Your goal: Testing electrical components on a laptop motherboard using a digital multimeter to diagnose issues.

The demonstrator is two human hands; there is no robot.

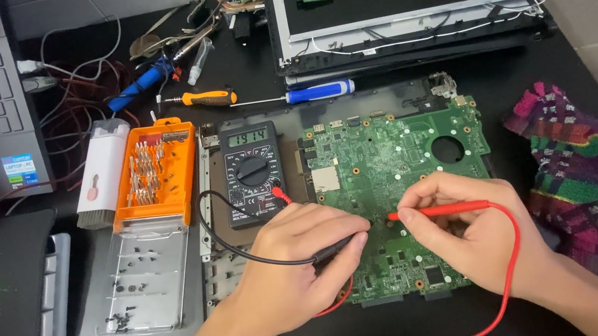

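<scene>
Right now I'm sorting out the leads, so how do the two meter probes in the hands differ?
The black probe sits in the left hand, while the red probe sits in the right hand. The black probe points right and slightly up; the red probe lies nearly level, pointing left. The black probe's lead loops back to the multimeter; the red probe's lead curves down past the right wrist. Both tips meet the green circuit board close together.

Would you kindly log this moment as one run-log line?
left hand: black probe on board | right hand: red probe on board | multimeter: display on
</scene>
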